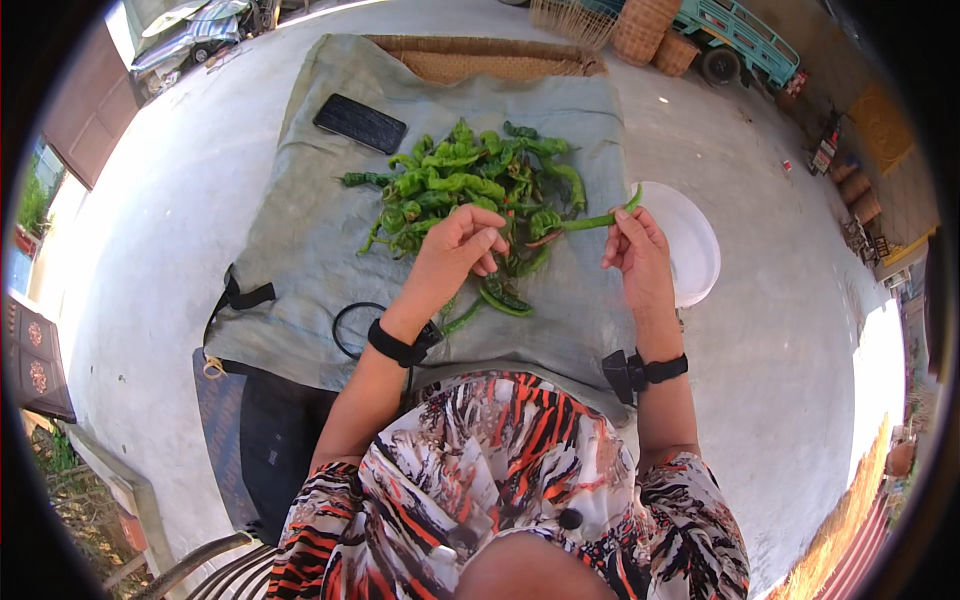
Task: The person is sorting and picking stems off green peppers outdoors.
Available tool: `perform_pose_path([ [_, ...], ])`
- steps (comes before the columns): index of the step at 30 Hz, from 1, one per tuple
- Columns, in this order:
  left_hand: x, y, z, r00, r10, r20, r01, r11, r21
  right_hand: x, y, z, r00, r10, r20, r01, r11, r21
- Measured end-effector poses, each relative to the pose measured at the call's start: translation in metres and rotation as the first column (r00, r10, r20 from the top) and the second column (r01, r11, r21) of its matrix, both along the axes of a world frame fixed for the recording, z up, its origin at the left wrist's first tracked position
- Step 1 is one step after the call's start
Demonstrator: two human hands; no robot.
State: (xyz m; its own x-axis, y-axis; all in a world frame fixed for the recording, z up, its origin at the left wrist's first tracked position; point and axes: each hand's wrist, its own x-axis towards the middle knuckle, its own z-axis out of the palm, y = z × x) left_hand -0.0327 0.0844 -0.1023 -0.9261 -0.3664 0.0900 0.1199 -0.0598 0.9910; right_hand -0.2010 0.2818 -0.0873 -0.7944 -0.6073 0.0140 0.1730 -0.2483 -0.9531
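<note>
A heap of twisted green peppers lies on a grey-green woven cloth in front of me. My right hand pinches a long green pepper between thumb and fingers at the heap's right side. One end of that pepper pokes up past my fingertips; its other end meets a curled pepper. My left hand hovers over the heap's near edge with fingers loosely bent and apart, and I see nothing between them. Below it, a few peppers lie nearer to me.
A white plastic basin stands right of the cloth, partly behind my right hand. A black smartphone lies at the cloth's far left. A black cable loops near my left wrist. Wicker baskets and a teal cart stand farther back.
</note>
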Motion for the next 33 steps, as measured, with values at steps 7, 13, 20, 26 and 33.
perform_pose_path([
  [7,-0.004,-0.02,-0.016,0.973,0.172,-0.154,-0.167,0.985,0.044,-0.02,0.023,0.014,0.845,-0.535,-0.01,0.535,0.845,-0.001],
  [13,-0.006,-0.019,-0.02,0.981,0.163,-0.104,-0.163,0.987,0.011,0.029,-0.02,-0.009,0.859,0.456,-0.234,-0.251,0.772,0.584],
  [20,-0.005,-0.017,-0.019,0.982,0.17,-0.087,-0.167,0.985,0.041,0.058,-0.054,-0.049,0.302,0.698,-0.649,-0.028,0.687,0.726],
  [26,0.003,-0.015,-0.017,0.992,0.115,-0.055,-0.116,0.993,-0.017,0.051,-0.044,-0.027,0.544,0.586,-0.6,-0.215,0.789,0.576],
  [33,0.003,-0.001,-0.006,0.999,-0.024,-0.023,0.025,0.998,0.056,0.059,-0.031,-0.012,0.834,0.543,-0.103,-0.523,0.835,0.169],
])
